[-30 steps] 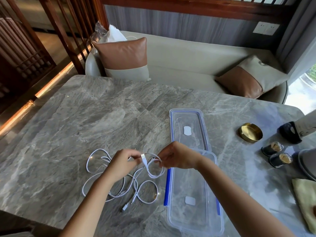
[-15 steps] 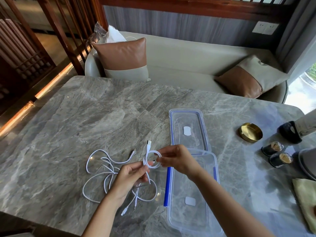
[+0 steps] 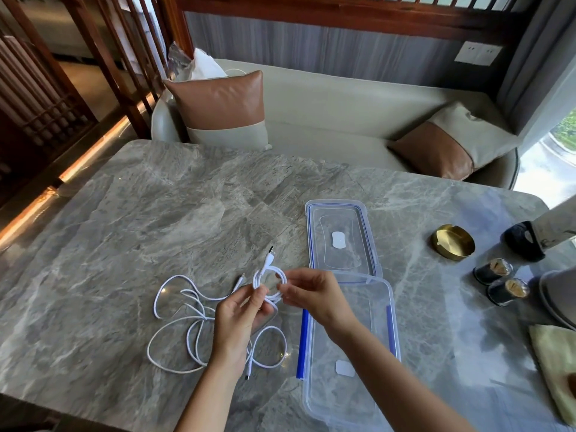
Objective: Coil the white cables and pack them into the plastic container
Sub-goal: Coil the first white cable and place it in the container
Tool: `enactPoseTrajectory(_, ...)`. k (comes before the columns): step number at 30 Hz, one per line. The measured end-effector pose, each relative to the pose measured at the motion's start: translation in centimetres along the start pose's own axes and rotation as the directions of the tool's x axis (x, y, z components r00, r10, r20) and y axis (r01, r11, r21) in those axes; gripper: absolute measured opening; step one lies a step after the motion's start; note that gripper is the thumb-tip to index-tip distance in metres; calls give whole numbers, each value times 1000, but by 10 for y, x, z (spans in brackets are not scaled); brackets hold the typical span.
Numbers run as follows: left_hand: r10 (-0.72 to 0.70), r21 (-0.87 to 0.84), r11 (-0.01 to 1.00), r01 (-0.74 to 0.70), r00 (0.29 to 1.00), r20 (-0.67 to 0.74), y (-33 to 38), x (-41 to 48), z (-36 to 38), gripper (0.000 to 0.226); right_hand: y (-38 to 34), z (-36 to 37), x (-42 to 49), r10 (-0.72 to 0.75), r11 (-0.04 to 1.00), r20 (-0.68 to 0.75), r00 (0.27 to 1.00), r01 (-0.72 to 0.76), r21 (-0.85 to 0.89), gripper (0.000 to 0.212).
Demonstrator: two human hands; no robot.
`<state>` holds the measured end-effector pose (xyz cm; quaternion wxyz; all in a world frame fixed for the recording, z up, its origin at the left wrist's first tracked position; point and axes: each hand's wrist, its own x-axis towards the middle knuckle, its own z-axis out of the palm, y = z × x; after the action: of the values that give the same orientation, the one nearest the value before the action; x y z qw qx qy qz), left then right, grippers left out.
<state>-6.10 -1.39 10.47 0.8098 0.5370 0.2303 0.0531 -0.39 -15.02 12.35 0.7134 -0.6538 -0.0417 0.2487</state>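
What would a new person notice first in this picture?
First, near the middle, the left hand and right hand hold a small white cable coil above the grey marble table. Loose white cables lie tangled to its left; the open plastic container waits to its right.

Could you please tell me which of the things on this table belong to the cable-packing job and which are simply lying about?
Part of the job:
- small cable coil, held between left hand and right hand
- loose white cables on the table
- plastic container, open
- container lid beside it

Just lying about:
- brass dish
- two small dark jars
- yellow cloth
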Motion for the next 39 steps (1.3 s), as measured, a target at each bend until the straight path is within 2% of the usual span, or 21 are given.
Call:
enactPoseTrajectory(3,92,37,995,-88,990,-103,-3,1,1,10,0,7,0,-7,1000,-82,997,8,6,3)
enactPoseTrajectory(5,155,83,986,-144,976,-155,-2,4,-1,12,3,11,-4,11,999,-116,993,-17,-51,26)
enactPoseTrajectory(7,195,121,977,-178,970,-148,0,5,-2,12,7,16,-12,176,978,-13,984,-176,-114,50)
enactPoseTrajectory(9,218,171,965,-200,972,-92,1,3,-2,13,13,24,-20,334,939,104,937,-321,-123,61)
enactPoseTrajectory(11,205,200,961,-192,978,-44,1,0,0,17,17,30,-22,365,931,110,924,-365,-27,57)
enactPoseTrajectory(14,186,204,964,-173,981,-48,0,-4,3,19,20,35,-21,362,899,22,932,-355,258,40)
enactPoseTrajectory(18,184,191,966,-173,982,-40,2,-8,2,11,21,32,-16,268,918,-65,961,-234,320,25)
enactPoseTrajectory(22,54,163,985,-55,998,13,6,-9,-7,11,15,25,-13,197,961,-43,979,-184,205,21)
enactPoseTrajectory(27,-62,205,978,48,996,59,16,-8,-20,12,4,9,-8,178,982,110,978,-183,38,20)
enactPoseTrajectory(29,-81,220,973,64,994,68,19,-8,-21,13,0,4,-6,170,985,166,971,-165,-43,25)
enactPoseTrajectory(34,-113,346,936,61,985,132,25,-3,-21,14,-5,-1,1,181,960,250,951,-115,-257,18)
enactPoseTrajectory(37,-180,404,912,78,958,222,30,1,-25,14,-8,-7,3,194,948,284,939,-105,-300,18)
enactPoseTrajectory(39,-261,496,866,65,905,336,37,3,-32,14,-11,-11,4,218,948,305,927,-126,-292,17)
